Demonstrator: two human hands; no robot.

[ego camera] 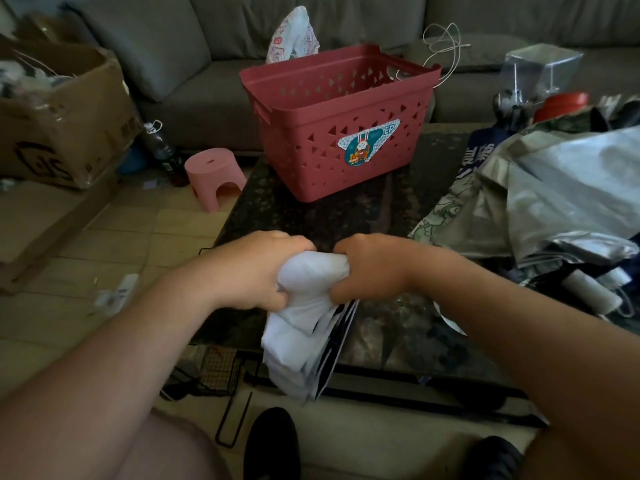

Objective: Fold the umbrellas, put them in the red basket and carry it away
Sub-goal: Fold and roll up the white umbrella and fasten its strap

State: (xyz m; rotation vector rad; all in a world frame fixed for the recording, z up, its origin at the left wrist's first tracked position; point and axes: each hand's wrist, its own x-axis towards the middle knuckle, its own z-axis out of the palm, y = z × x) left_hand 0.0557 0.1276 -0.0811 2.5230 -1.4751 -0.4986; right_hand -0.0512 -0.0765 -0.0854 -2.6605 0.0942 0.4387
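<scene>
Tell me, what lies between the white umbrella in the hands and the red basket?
Only bare dark table, seen from the head view, separates the white umbrella from the red basket.

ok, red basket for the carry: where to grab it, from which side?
Take the red basket by the cut-out handle slot under its left rim and, presumably, a matching one on the right. It stands upright on the table, so come in from the sides, one hand each.

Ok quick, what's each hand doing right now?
Left hand: gripping the bunched white fabric umbrella.
Right hand: gripping the same umbrella.
</scene>
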